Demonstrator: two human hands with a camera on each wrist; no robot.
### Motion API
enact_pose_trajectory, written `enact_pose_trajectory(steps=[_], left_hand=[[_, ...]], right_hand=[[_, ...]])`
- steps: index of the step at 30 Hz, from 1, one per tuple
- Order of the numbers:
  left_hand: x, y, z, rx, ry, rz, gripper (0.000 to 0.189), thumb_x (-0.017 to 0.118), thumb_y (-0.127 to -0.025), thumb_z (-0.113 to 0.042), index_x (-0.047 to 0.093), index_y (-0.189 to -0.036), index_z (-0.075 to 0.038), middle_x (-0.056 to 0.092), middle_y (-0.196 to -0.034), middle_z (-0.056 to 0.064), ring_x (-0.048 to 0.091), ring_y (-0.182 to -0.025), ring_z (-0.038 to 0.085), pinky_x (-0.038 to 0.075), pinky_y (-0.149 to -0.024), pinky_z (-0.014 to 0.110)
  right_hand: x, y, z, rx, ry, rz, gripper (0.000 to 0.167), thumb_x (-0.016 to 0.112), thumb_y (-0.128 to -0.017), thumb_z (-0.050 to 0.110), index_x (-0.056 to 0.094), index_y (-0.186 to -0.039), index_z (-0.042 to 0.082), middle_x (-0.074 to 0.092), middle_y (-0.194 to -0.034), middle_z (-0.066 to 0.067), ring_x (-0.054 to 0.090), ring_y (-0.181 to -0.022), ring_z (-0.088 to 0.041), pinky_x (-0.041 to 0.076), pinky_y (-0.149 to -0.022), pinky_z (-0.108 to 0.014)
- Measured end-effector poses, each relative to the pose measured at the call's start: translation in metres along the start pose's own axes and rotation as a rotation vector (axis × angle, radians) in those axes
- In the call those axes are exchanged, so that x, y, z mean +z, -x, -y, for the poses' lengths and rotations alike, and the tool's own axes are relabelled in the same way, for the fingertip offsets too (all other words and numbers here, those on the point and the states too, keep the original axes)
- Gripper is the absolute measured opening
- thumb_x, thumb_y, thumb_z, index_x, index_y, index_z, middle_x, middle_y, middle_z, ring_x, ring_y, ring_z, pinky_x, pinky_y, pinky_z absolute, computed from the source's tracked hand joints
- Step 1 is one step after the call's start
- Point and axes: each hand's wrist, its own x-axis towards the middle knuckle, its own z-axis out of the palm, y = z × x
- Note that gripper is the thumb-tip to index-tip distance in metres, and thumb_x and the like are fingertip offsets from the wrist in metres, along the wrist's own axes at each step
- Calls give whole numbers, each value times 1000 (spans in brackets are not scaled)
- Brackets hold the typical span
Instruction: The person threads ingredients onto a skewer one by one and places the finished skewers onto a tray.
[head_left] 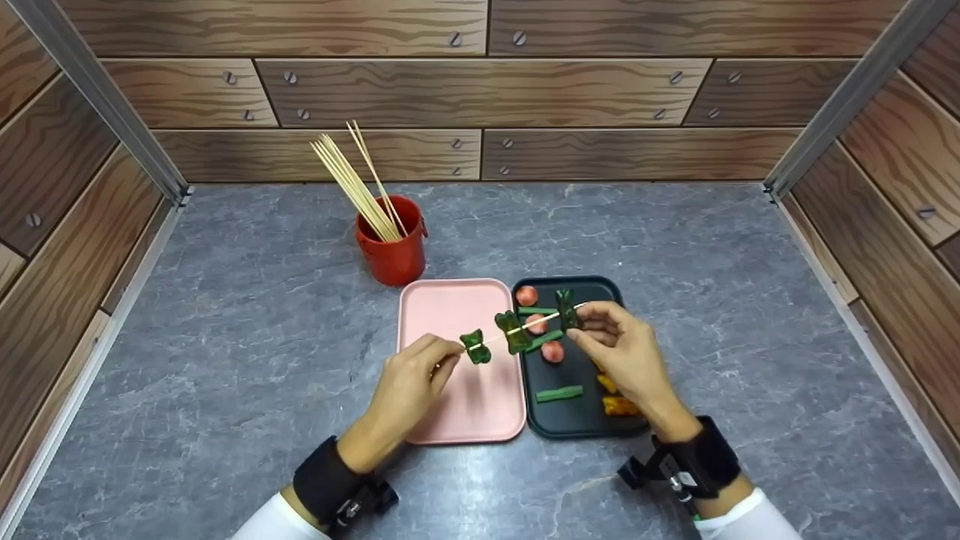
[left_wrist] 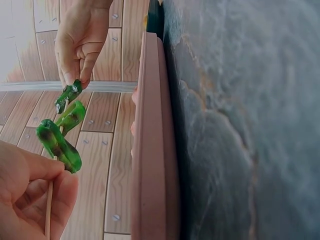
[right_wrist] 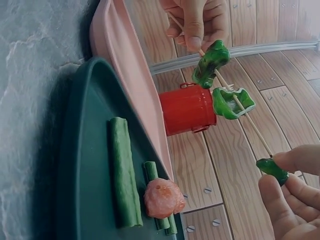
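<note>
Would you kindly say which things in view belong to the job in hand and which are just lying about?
In the job:
- skewer, pinched by the left hand
- two green pieces on it; a third piece in the right hand
- probably the dark tray with food pieces, pink tray, red bucket and spare skewers

Just lying about:
- no stray items, it seems; only table and plank-patterned walls

Left fingers [left_wrist: 65,192] hold a skewer [left_wrist: 49,210]; green pieces [left_wrist: 60,148] threaded.

White sleeves [head_left: 750,519], wide black wristbands [head_left: 324,480]
</note>
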Motion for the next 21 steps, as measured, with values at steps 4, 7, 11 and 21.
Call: enact_pose_trajectory(steps=[4,7,11,21], left_hand=[[0,0,0,-6,6,9,12,80,-88,1,78,-95,-8,74,-87,2,74,-80,15,64,-74,31],[-1,0,-2,-14,16,19,11,79,-89,0,78,-96,-9,75,-88,3,75,-82,16,65,-76,32],[-1,0,-3,-18,26,23,10,78,-91,-1,78,-97,-9,76,-89,3,75,-83,17,65,-78,33],[0,1,-5,-27,19,19,12,79,-89,2,79,-96,-9,75,-87,1,74,-81,16,64,-77,31]], right_hand=[[0,0,0,-1,0,8,27,77,-87,-11,69,-113,-12,73,-108,-23,71,-89,2,60,-82,-13],[0,0,0,3,1,12,26,76,-88,-12,69,-113,-12,73,-108,-23,71,-89,0,60,-82,-14],[-1,0,0,11,7,13,26,76,-88,-12,69,-113,-12,73,-108,-24,70,-89,2,60,-82,-13],[-2,0,0,38,21,28,28,78,-88,-8,70,-114,-11,74,-111,-26,71,-92,-2,59,-83,-12]])
